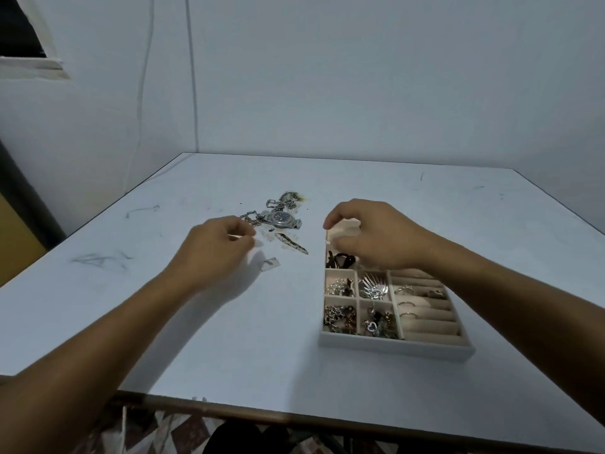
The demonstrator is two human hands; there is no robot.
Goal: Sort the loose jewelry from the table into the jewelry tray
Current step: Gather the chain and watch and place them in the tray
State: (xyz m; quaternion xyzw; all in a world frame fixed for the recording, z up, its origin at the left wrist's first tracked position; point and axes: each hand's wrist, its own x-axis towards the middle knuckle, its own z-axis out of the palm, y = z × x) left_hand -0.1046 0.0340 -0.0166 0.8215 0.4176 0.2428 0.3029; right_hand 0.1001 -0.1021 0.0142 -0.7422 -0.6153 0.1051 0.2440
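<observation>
A beige jewelry tray (389, 343) with several compartments stands right of centre, holding chains, rings and a silver winged piece (373, 286). Loose jewelry lies on the white table (163, 322) left of the tray: a silver watch (282, 219), chunky chain links (250, 217), a long leaf-shaped piece (292, 243) and a small clear piece (270, 264). My left hand (214, 249) hovers by the pile, fingers pinched together; whether it holds something small I cannot tell. My right hand (370, 237) hangs over the tray's far compartments, fingers curled, hiding what is beneath.
The table sits in a corner of pale walls, with a cable (193, 77) running down the corner. Grey scuff marks (95, 258) lie on the left part of the table. The near table edge (262, 414) is close to my body.
</observation>
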